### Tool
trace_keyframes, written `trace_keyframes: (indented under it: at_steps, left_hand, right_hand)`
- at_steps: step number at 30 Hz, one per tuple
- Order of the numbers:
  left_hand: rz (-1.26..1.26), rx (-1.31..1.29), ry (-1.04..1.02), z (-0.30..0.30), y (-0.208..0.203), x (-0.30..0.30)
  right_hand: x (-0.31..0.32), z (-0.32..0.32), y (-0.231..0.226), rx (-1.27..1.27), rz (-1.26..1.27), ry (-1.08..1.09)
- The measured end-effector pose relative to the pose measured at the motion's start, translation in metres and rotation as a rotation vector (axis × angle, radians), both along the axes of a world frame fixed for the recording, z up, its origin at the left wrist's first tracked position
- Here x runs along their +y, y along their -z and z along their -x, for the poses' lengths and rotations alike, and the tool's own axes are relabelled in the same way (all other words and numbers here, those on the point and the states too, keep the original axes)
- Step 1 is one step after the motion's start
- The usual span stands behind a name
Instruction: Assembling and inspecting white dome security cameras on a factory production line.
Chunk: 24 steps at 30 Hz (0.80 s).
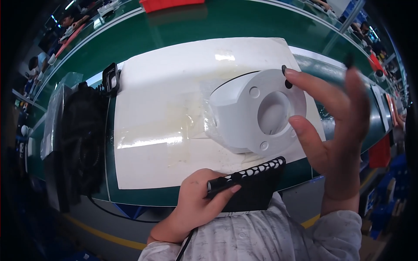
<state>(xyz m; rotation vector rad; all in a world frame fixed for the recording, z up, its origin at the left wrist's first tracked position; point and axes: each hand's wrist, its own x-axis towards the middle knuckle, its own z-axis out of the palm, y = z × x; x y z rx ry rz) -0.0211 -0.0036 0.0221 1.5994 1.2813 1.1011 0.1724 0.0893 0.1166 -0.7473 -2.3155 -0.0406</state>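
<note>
My left hand (204, 200) grips a folded black sheet (248, 191) near the table's front edge; a row of round white spots runs along its fold. On the board lies a white plastic housing (230, 108), tipped so its ring-shaped face with a large central hole shows. Round recesses sit around that ring, and a small black round pad (288, 84) is at the one on the upper right. My right hand (335, 122) is open over the ring's right side, thumb by the hole. Dark bits show at its index fingertip and a blurred raised fingertip.
Clear plastic film lies under the housing on a white board (148, 108), which covers part of the green table (244, 26). To the left are a black bag (85, 139) and a small black frame-like part (111, 79). A red bin (172, 4) stands at the back. Other people work farther off.
</note>
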Motion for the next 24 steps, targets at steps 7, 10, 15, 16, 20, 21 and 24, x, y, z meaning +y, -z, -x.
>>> trace_keyframes:
  at_steps: [7, 10, 15, 16, 20, 21, 24]
  left_hand:
    - [0.039, -0.013, -0.028, -0.001, 0.0, -0.001]
    - [0.055, 0.01, -0.044, 0.0, 0.0, -0.001]
    - [0.026, 0.019, -0.02, -0.001, 0.0, 0.0]
    - [0.028, 0.019, -0.023, -0.001, -0.001, 0.0]
    - [0.002, 0.035, 0.002, 0.0, -0.002, 0.001]
    - [0.002, 0.039, 0.011, 0.001, -0.002, 0.001]
    - [0.0, 0.035, 0.004, 0.002, -0.002, 0.001]
  right_hand:
    - [0.023, 0.019, 0.009, 0.224, 0.003, -0.291]
    - [0.021, 0.028, 0.008, 0.246, 0.366, -0.182]
    - [0.015, 0.026, 0.001, 0.064, 0.104, -0.094]
    - [0.014, 0.028, 0.0, 0.031, 0.024, -0.052]
    - [0.007, 0.024, -0.001, -0.109, -0.219, -0.038]
    - [0.004, 0.024, -0.003, -0.148, -0.196, -0.012]
    - [0.0, 0.024, -0.01, -0.211, -0.153, 0.013]
